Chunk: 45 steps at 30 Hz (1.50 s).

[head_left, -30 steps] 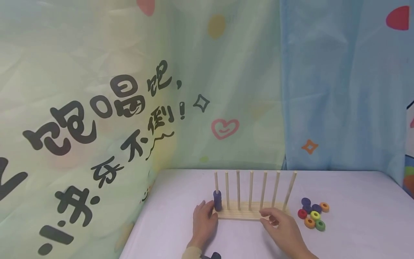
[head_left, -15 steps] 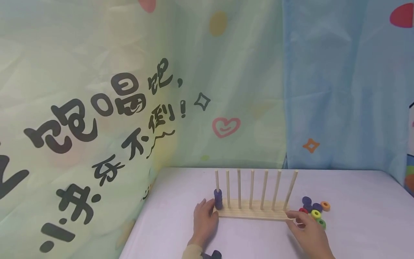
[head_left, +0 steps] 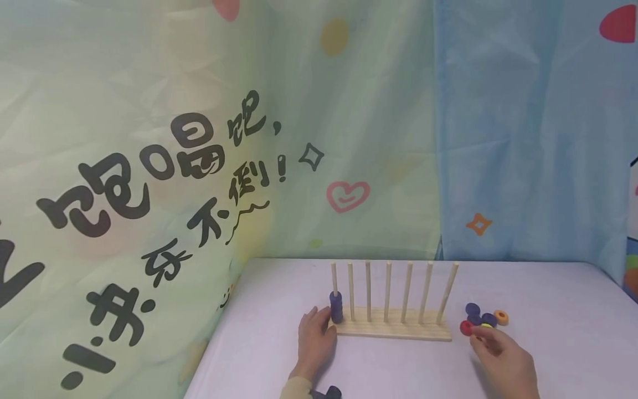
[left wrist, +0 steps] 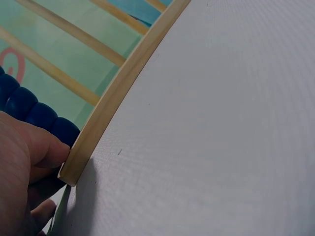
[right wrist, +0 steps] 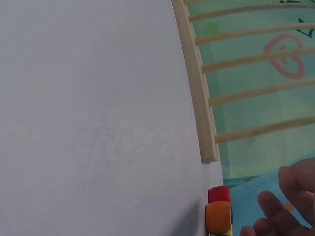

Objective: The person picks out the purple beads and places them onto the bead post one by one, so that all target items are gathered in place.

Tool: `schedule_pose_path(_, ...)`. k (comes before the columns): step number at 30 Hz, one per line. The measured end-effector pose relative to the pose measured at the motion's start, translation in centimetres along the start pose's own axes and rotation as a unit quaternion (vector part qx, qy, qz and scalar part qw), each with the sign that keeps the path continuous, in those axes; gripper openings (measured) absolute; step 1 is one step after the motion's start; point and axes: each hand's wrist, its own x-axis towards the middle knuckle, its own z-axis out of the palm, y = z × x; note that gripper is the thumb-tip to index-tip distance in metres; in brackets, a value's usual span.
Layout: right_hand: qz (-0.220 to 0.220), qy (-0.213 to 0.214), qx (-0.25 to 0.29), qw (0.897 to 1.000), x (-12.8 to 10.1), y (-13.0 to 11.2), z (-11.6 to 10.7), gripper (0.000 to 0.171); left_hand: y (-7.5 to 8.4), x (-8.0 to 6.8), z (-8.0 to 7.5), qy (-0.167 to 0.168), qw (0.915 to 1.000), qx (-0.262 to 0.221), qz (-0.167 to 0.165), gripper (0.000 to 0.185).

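Note:
A wooden peg rack (head_left: 394, 331) with several upright pegs stands on the table. Dark blue beads (head_left: 336, 308) are stacked on its leftmost peg. My left hand (head_left: 316, 338) holds the left end of the base; in the left wrist view the thumb lies against the base's end beside the blue beads (left wrist: 42, 115). At the right, my right hand (head_left: 508, 360) hovers over a group of loose beads, thumb and fingers apart with nothing between them. The red bead (head_left: 466, 328) sits at its fingertips, and an orange bead (right wrist: 218, 217) shows in the right wrist view. The hand hides some beads.
More loose beads lie behind the right hand: blue ones (head_left: 473, 309) and an orange one (head_left: 500, 317). A white table (head_left: 399, 371) carries everything. Printed curtains (head_left: 349, 138) hang along its left and back sides. A dark object (head_left: 333, 392) shows by the left wrist.
My right hand has moved right, from in front of the rack's right half to over the loose beads. My left hand and the rack have stayed in place.

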Motion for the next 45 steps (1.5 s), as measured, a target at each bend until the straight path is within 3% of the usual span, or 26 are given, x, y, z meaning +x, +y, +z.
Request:
schedule_pose_path(6, 0.020, 0.031, -0.011, 0.999, 0.5, 1.2, -0.4, 0.037, -0.1, 0.0, 0.3, 0.007, 1.0000, 0.002, -0.001, 0.040)
schedule_pose_path(12, 0.113, 0.019, -0.015, 0.993, 1.3, 2.4, -0.3, 0.044, 0.1, 0.1, 0.2, 0.006, 1.0000, -0.005, -0.006, 0.040)
schedule_pose_path(17, 0.153, 0.008, -0.021, 0.988, 1.9, 3.9, 0.0, 0.048, 0.1, 0.1, 0.1, 0.003, 0.9999, -0.004, -0.010, 0.040)
schedule_pose_path(32, 0.173, -0.015, -0.036, 0.984, 5.0, 6.9, -0.2, 0.053, 0.1, 0.1, 0.0, -0.002, 1.0000, 0.002, -0.006, 0.040)
schedule_pose_path(39, 0.120, -0.003, -0.039, 0.992, 6.0, 7.0, 0.1, 0.051, 0.1, 0.1, 0.0, 0.003, 1.0000, 0.007, 0.001, 0.040)
schedule_pose_path(45, 0.112, -0.002, -0.047, 0.993, 6.8, 6.3, 0.2, 0.049, 0.1, 0.0, 0.1, 0.001, 1.0000, 0.006, -0.005, 0.040)
